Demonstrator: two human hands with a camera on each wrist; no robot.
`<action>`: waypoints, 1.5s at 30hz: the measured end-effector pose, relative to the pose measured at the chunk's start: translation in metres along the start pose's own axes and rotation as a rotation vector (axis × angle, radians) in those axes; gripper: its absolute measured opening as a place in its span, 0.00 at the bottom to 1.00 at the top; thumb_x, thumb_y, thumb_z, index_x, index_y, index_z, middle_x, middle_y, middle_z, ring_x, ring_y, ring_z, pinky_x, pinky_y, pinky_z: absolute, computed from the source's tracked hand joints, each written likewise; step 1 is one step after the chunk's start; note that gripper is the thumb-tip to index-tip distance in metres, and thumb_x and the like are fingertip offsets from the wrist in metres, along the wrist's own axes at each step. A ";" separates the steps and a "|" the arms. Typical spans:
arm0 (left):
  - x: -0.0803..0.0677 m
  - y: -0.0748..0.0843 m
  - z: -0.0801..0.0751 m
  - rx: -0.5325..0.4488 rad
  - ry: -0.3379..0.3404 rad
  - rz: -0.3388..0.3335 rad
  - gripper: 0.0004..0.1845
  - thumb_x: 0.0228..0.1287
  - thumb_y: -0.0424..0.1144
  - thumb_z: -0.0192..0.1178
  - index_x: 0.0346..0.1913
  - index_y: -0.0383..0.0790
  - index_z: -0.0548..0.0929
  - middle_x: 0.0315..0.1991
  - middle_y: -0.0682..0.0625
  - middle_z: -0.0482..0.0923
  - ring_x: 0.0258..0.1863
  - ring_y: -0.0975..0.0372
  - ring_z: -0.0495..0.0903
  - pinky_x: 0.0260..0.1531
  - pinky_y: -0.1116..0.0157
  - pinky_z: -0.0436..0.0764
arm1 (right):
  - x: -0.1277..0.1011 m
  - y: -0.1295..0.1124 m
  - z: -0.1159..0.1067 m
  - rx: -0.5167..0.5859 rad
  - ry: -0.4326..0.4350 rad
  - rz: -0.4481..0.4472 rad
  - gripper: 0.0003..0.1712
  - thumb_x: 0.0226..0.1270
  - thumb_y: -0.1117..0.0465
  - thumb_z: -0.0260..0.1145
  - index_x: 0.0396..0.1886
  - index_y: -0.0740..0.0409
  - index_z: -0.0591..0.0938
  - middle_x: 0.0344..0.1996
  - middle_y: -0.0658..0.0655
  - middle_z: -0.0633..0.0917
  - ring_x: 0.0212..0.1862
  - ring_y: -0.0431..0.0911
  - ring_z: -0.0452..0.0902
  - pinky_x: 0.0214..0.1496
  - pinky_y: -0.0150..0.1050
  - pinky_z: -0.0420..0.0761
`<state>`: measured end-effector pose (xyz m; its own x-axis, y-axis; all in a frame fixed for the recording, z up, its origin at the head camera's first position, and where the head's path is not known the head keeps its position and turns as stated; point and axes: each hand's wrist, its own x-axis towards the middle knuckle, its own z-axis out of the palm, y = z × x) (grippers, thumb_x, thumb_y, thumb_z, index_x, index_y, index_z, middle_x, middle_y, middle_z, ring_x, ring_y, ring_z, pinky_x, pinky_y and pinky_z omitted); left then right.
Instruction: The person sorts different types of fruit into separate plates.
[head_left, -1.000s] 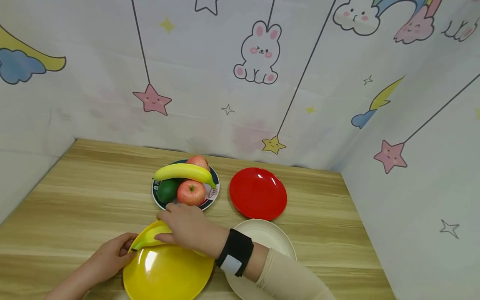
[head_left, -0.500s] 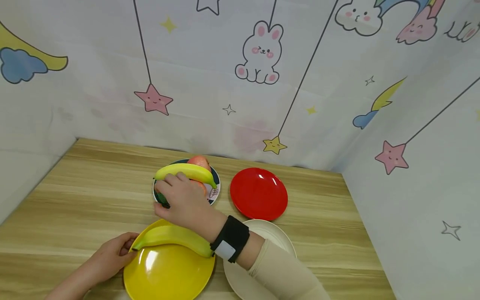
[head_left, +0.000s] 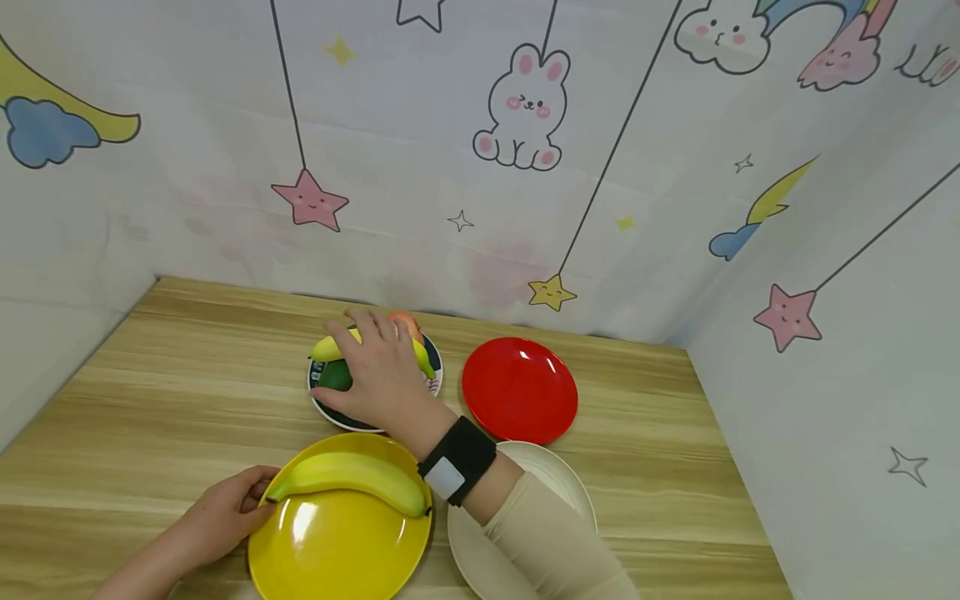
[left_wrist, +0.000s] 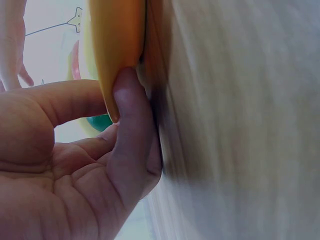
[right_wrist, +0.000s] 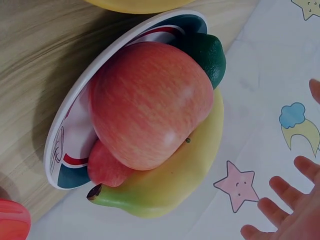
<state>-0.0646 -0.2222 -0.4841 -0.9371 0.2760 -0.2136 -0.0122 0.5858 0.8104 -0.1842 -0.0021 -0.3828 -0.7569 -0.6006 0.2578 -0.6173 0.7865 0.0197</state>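
Reaching over the patterned plate [head_left: 324, 402] at the centre of the head view, the right hand [head_left: 378, 375] hovers with its fingers spread and straight above a banana [head_left: 324, 347], a green fruit [head_left: 334, 376] and an apple [head_left: 405, 319] that peeks out behind the fingers. Lower left of centre, the left hand [head_left: 225, 512] holds the rim of a yellow plate [head_left: 337, 546], on which a second banana [head_left: 347, 474] lies. A red plate [head_left: 520, 391] sits right of centre, and a cream plate [head_left: 551, 475] lies below it, partly under the sleeve, all on a wooden table [head_left: 165, 392].

From the left wrist, thumb and fingers [left_wrist: 131, 120] pinch the yellow plate's edge [left_wrist: 120, 45] at the upper left, against the table [left_wrist: 240, 100].

From the right wrist, two apples [right_wrist: 150, 105], the banana [right_wrist: 170, 185] and the green fruit [right_wrist: 207, 52] fill the patterned plate [right_wrist: 65, 145] at centre; the open fingertips [right_wrist: 285, 195] show at the lower right, touching nothing.
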 end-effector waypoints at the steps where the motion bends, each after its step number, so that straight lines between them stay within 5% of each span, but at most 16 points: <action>1: 0.000 0.000 0.000 -0.006 -0.001 0.002 0.20 0.73 0.24 0.61 0.61 0.14 0.73 0.44 0.47 0.82 0.37 0.65 0.80 0.37 0.68 0.83 | 0.001 0.000 0.001 -0.001 -0.012 0.006 0.52 0.63 0.25 0.69 0.81 0.40 0.67 0.80 0.53 0.64 0.80 0.51 0.55 0.78 0.54 0.63; 7: 0.000 -0.001 -0.001 -0.016 -0.004 0.003 0.20 0.73 0.24 0.61 0.61 0.14 0.73 0.44 0.47 0.82 0.37 0.66 0.80 0.37 0.68 0.83 | 0.009 0.005 0.004 -0.033 -0.071 0.036 0.73 0.50 0.19 0.72 0.89 0.40 0.51 0.87 0.55 0.44 0.86 0.57 0.33 0.80 0.63 0.56; 12: 0.000 0.001 0.000 0.001 0.003 -0.008 0.20 0.72 0.24 0.62 0.61 0.14 0.74 0.44 0.48 0.82 0.37 0.65 0.79 0.37 0.68 0.83 | 0.016 0.008 0.007 -0.008 -0.119 0.079 0.78 0.47 0.21 0.76 0.89 0.41 0.46 0.87 0.55 0.38 0.86 0.58 0.29 0.80 0.67 0.52; 20: 0.000 0.000 0.001 0.012 0.005 -0.023 0.20 0.72 0.24 0.62 0.61 0.15 0.74 0.44 0.48 0.82 0.37 0.63 0.79 0.37 0.68 0.83 | 0.030 0.012 0.016 0.014 -0.187 0.177 0.72 0.52 0.29 0.81 0.88 0.39 0.51 0.87 0.53 0.39 0.86 0.58 0.32 0.80 0.68 0.51; 32: 0.000 -0.003 0.002 0.016 0.009 -0.024 0.20 0.71 0.23 0.62 0.61 0.14 0.74 0.44 0.48 0.82 0.37 0.63 0.79 0.37 0.68 0.82 | 0.040 0.019 0.027 0.060 -0.249 0.293 0.63 0.55 0.36 0.83 0.85 0.40 0.59 0.84 0.55 0.53 0.82 0.55 0.51 0.76 0.59 0.64; 45: 0.002 -0.005 0.000 0.032 0.016 -0.021 0.20 0.71 0.24 0.63 0.60 0.15 0.75 0.43 0.48 0.82 0.37 0.63 0.79 0.36 0.69 0.82 | 0.042 0.021 0.041 0.061 -0.221 0.335 0.58 0.56 0.34 0.81 0.82 0.40 0.64 0.70 0.53 0.68 0.68 0.50 0.62 0.64 0.50 0.72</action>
<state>-0.0661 -0.2244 -0.4883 -0.9422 0.2514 -0.2216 -0.0211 0.6155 0.7879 -0.2379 -0.0171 -0.4115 -0.9421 -0.3343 0.0265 -0.3353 0.9379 -0.0892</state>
